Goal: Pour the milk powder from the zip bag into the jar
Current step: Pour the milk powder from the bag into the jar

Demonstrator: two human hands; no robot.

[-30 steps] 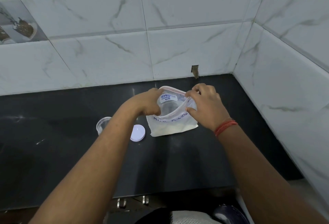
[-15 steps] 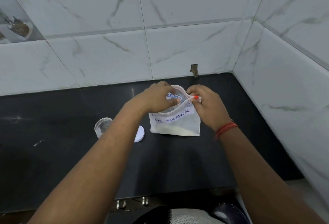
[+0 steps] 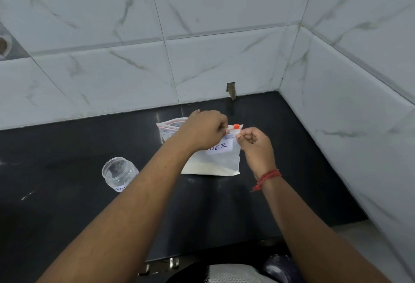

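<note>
Milk powder sits low inside the zip bag (image 3: 215, 161), which stands on the black counter (image 3: 67, 204) near the tiled wall (image 3: 112, 76). The left hand (image 3: 202, 130) pinches the bag's top edge by the orange slider (image 3: 236, 126), and the right hand (image 3: 253, 143) pinches its top right corner. The clear jar (image 3: 119, 173) stands open to the left of the bag, well apart from it.

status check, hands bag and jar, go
Left hand and right hand both pinch zip bag top by orange slider. Powder low in bag. Jar open, left, unobstructed.
</note>
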